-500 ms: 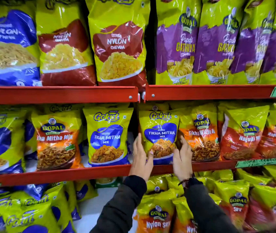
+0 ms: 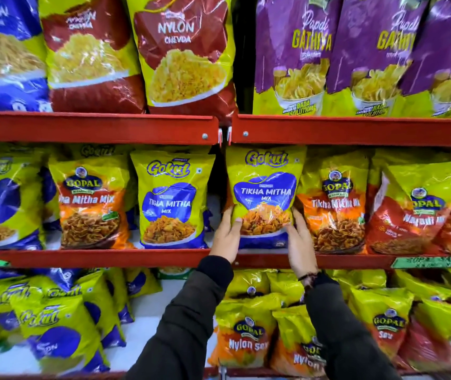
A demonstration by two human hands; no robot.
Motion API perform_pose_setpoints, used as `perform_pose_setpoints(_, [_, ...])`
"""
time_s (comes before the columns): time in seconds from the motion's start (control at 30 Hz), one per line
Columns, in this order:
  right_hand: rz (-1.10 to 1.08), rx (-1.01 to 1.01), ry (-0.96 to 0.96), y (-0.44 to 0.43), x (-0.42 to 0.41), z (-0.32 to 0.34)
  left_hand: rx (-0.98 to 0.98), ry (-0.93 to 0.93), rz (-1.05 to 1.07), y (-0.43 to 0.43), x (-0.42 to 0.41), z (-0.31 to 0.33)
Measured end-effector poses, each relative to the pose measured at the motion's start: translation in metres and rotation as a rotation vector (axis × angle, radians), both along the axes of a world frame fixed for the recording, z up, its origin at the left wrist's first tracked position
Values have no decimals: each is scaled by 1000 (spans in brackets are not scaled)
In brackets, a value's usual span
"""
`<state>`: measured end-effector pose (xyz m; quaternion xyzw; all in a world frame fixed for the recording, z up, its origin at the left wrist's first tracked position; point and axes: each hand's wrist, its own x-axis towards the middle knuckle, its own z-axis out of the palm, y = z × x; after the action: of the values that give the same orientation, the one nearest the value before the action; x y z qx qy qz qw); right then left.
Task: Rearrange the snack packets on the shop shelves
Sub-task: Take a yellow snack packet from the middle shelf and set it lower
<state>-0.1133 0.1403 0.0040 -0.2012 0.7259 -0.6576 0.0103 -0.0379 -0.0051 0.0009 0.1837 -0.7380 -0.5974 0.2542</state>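
Observation:
A yellow and blue Gokul Tikha Mitha Mix packet [image 2: 264, 187] stands upright on the middle red shelf [image 2: 109, 257], at the left end of its right-hand section. My left hand [image 2: 225, 237] grips its lower left edge, thumb on the front. My right hand [image 2: 299, 242] presses against its lower right edge. A second identical Gokul packet [image 2: 171, 198] stands to its left across a narrow gap. An orange Gopal Tikha Mitha Mix packet [image 2: 334, 207] touches it on the right.
Large Nylon Chevda bags [image 2: 183, 50] and purple Papdi Gathiya bags [image 2: 295, 50] fill the top shelf. Red Gopal packets [image 2: 411, 212] stand at the right of the middle shelf. Below lie Gokul Sev packets [image 2: 54, 333] and Gopal Nylon Sev packets [image 2: 246, 335], with white shelf floor between them.
The view has moved closer to the shelves. Both hands stay on the same Gokul packet, which now stands straighter and faces forward.

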Motion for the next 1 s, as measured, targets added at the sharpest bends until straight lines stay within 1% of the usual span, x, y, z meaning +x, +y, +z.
perform_pose_setpoints(0.17, [-37, -82, 100, 21, 19, 1, 16, 194, 74, 16, 31, -3])
perform_pose_setpoints(0.27, [-38, -117, 111, 29, 42, -25, 4, 215, 157, 28, 64, -20])
perform_pose_setpoints(0.37, [-8, -107, 66, 26, 74, -60, 7, 171, 182, 28, 101, -50])
perform_pose_setpoints(0.47, [41, -59, 61, 17, 109, -89, 39, 99, 175, 20, 138, -79])
perform_pose_setpoints(0.57, [113, 26, 23, 3, 136, -120, 74, 23, 225, 4, 173, -107])
perform_pose_setpoints(0.67, [201, 161, -4, -13, 158, -149, 102, -43, 273, -17, 204, -139])
perform_pose_setpoints(0.77, [280, 228, -39, -33, 183, -178, 122, -116, 309, -41, 233, -173])
perform_pose_setpoints(0.9, [355, 320, -150, -65, 205, -229, 181, -219, 319, -77, 257, -221])
perform_pose_setpoints(1.0, [342, 394, -276, -91, 203, -253, 233, -300, 316, -105, 251, -245])
